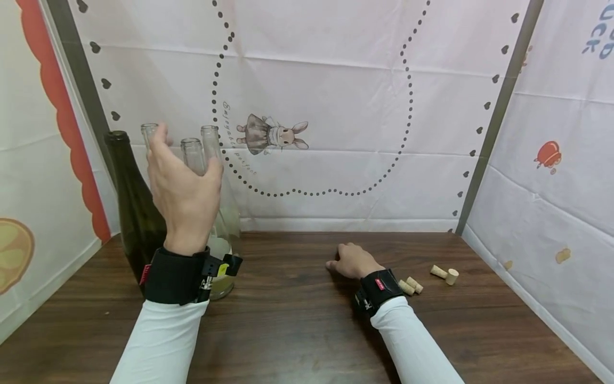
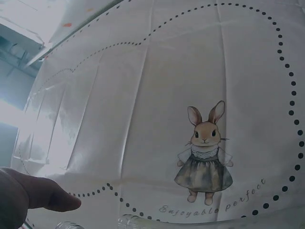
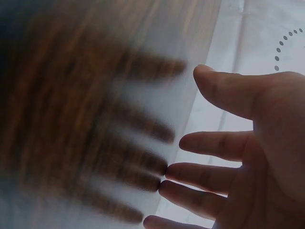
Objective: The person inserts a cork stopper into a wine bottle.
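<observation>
In the head view my left hand [image 1: 184, 194] is raised in front of a group of bottles, index finger and thumb apart. Past the hand rise the necks of a clear glass bottle [image 1: 193, 152], a second clear bottle [image 1: 210, 141] and a third clear bottle [image 1: 148, 128]. Left of the hand stands a dark green wine bottle [image 1: 133, 192]. The left wrist view shows the thumb [image 2: 59, 195] above bottle rims at the lower edge. My right hand [image 1: 355, 260] rests on the table with its fingertips down; its fingers [image 3: 209, 145] are spread in the right wrist view.
Several corks [image 1: 451, 276] lie or stand on the brown wooden table [image 1: 288, 320], right of the right wrist. White printed cloth walls [image 1: 326, 106] close off the back and both sides. The dark bottle stands near the left wall [image 1: 48, 160].
</observation>
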Action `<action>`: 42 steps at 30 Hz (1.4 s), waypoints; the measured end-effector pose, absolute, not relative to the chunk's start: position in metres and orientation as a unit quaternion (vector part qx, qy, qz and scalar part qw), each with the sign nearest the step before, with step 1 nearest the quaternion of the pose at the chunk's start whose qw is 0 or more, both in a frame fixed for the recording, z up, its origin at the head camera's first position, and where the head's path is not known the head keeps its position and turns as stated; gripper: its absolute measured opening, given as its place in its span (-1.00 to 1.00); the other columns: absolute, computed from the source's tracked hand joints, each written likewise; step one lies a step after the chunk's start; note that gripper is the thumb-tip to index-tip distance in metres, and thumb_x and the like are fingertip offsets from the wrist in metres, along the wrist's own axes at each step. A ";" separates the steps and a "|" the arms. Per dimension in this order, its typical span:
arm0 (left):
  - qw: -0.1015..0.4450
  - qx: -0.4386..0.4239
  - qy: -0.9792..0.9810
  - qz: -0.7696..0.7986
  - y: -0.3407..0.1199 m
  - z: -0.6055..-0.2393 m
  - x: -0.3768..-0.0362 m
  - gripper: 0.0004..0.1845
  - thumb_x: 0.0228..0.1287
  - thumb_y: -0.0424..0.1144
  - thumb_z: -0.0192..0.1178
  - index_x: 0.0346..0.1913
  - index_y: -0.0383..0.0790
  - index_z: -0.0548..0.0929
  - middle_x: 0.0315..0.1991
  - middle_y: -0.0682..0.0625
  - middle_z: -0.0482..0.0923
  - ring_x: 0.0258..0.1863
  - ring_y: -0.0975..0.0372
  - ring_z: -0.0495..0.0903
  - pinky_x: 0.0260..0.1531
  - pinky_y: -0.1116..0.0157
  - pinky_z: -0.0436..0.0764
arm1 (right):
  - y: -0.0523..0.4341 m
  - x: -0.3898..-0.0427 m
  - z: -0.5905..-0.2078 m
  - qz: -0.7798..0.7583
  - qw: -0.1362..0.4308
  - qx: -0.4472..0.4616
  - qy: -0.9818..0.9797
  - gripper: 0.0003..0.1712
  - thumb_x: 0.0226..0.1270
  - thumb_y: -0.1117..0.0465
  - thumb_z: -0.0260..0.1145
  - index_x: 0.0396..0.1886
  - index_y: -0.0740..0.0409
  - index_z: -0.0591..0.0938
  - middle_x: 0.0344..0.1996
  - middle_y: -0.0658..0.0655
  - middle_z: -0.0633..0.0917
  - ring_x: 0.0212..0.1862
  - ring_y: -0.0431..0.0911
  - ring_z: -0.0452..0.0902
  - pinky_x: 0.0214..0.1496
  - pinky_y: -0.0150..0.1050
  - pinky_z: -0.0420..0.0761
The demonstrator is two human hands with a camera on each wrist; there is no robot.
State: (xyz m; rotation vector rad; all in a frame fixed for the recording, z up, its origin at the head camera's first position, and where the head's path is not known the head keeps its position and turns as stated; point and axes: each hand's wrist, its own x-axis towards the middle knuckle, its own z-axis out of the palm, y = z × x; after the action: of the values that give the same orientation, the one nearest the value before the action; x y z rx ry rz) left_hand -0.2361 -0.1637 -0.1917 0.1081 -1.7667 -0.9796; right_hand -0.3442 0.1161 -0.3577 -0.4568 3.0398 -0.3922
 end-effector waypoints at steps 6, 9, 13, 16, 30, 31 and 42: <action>0.464 0.063 -0.780 -0.415 -0.171 -0.196 -0.241 -0.30 0.44 -0.20 0.31 0.50 -0.38 0.29 0.17 -0.30 0.46 0.02 -0.06 0.45 0.00 0.07 0.41 | 0.116 -0.344 -0.361 -0.120 0.022 -0.154 0.981 -0.51 0.55 -0.05 0.39 0.11 0.30 0.66 0.16 0.33 0.64 0.29 0.24 0.53 0.30 0.13 0.53; 0.392 0.072 -0.815 -0.420 -0.177 -0.196 -0.242 -0.32 0.51 -0.06 0.22 0.47 -0.39 0.27 0.06 -0.28 0.49 -0.12 -0.06 0.46 -0.21 0.11 0.38 | 0.116 -0.343 -0.360 -0.115 0.019 -0.154 0.981 -0.50 0.55 -0.05 0.39 0.13 0.31 0.66 0.15 0.33 0.65 0.28 0.23 0.53 0.30 0.13 0.53; 0.317 0.071 -0.851 -0.413 -0.184 -0.196 -0.242 -0.31 0.60 0.02 0.07 0.52 -0.38 0.21 0.07 -0.31 0.55 -0.18 -0.10 0.54 -0.30 0.08 0.42 | 0.117 -0.344 -0.359 -0.112 0.018 -0.154 0.981 -0.49 0.54 -0.05 0.39 0.15 0.30 0.66 0.15 0.32 0.65 0.28 0.23 0.53 0.30 0.13 0.54; 0.311 0.065 -0.859 -0.402 -0.184 -0.194 -0.241 -0.37 0.66 -0.03 -0.01 0.52 -0.39 0.22 0.08 -0.32 0.57 -0.18 -0.10 0.57 -0.31 0.07 0.44 | 0.116 -0.345 -0.359 -0.111 0.016 -0.156 0.981 -0.50 0.54 -0.06 0.39 0.14 0.30 0.67 0.15 0.32 0.65 0.28 0.22 0.54 0.29 0.13 0.54; 0.321 0.026 -0.852 -0.412 -0.170 -0.194 -0.241 -0.48 0.68 -0.10 0.09 0.41 -0.44 0.33 0.00 -0.31 0.58 -0.17 -0.07 0.56 -0.29 0.10 0.45 | 0.116 -0.346 -0.361 -0.107 0.016 -0.154 0.982 -0.49 0.55 -0.06 0.38 0.16 0.28 0.67 0.13 0.30 0.66 0.25 0.20 0.56 0.28 0.11 0.55; 0.323 0.020 -0.851 -0.414 -0.168 -0.194 -0.241 -0.48 0.68 -0.10 0.10 0.40 -0.44 0.34 0.00 -0.30 0.59 -0.16 -0.07 0.56 -0.27 0.10 0.45 | 0.116 -0.346 -0.361 -0.107 0.016 -0.154 0.982 -0.49 0.54 -0.06 0.39 0.16 0.28 0.67 0.13 0.29 0.67 0.25 0.19 0.56 0.28 0.11 0.55; 0.331 -0.056 -0.824 -0.457 -0.144 -0.193 -0.239 -0.52 0.61 -0.09 0.23 0.36 -0.30 0.44 0.08 -0.19 0.66 -0.03 0.00 0.60 -0.03 0.10 0.46 | 0.117 -0.346 -0.358 -0.110 0.023 -0.156 0.981 -0.49 0.55 -0.06 0.38 0.16 0.28 0.67 0.13 0.29 0.67 0.26 0.18 0.55 0.30 0.10 0.54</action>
State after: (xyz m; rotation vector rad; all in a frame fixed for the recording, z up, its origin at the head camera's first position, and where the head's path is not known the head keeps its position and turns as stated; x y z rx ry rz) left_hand -0.2385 -0.1443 -0.1927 -0.1472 -2.1528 -1.1953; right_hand -0.3456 0.1166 -0.3584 -0.4832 3.0391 -0.3409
